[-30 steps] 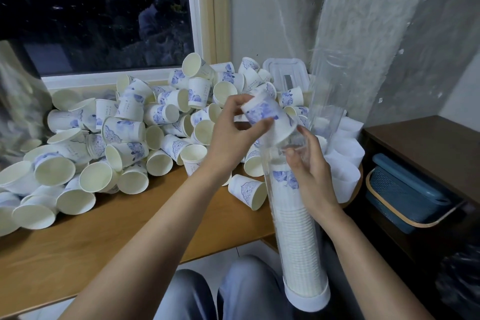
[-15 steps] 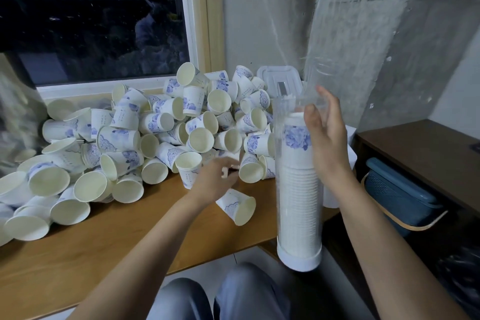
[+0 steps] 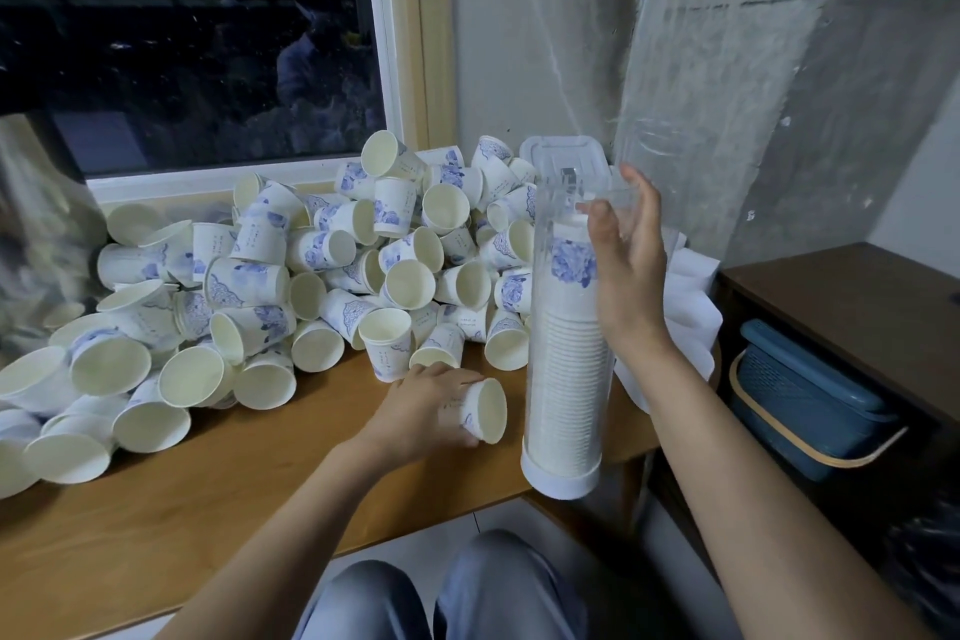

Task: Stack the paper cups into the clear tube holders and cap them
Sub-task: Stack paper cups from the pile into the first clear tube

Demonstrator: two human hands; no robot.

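Note:
A clear tube holder [image 3: 567, 379] with a white bottom cap stands upright off the table's front right corner, filled most of the way with stacked white cups; the top cup shows a blue flower. My right hand [image 3: 626, 265] holds the tube near its top, thumb and fingers around the clear wall. My left hand [image 3: 428, 405] grips a single paper cup [image 3: 485, 410] lying on its side on the wooden table [image 3: 218, 494], its mouth facing right. A big heap of loose white-and-blue paper cups [image 3: 311, 276] covers the table's back and left.
A clear plastic lid [image 3: 563, 159] leans at the back of the heap by the wall. White caps or wrapping [image 3: 685, 296] lie behind the tube. A blue basket [image 3: 800, 395] sits under a dark shelf at right. My knees show below the table edge.
My left hand dropped a cup into the tube, reached down to the table and took hold of a lying cup. My right hand slid up the tube, which now stands more upright.

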